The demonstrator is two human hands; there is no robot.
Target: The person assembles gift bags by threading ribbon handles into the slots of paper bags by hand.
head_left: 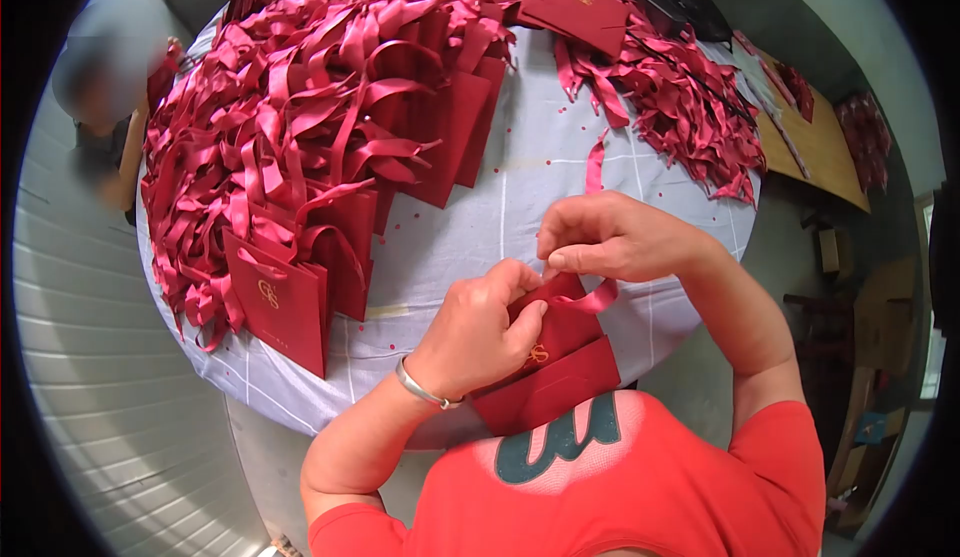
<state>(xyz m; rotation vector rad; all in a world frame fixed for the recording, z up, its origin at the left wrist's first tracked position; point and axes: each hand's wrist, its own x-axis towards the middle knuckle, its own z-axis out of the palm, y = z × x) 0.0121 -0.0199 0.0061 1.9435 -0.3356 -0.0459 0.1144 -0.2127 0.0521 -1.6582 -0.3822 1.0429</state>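
A dark red paper gift bag [560, 382] with a gold logo lies in front of my chest at the table's near edge. My left hand [480, 327], a silver bangle at its wrist, is closed on the bag's upper edge. Just above it, my right hand [615, 239] pinches at the bag's top, fingertips close to the left ones. What sits between those fingertips is too small to make out. A pink ribbon [597, 299] loops out beside the bag's mouth, and a ribbon end [596, 162] sticks up beyond my right hand.
Many red bags with ribbon handles [330, 117] crowd the table's left side. Loose pink ribbons [690, 107] are heaped at the right, beside flat red bags [575, 7]. Small red dots dot the pale tablecloth [470, 247]. Another person [100, 117] is at the far left.
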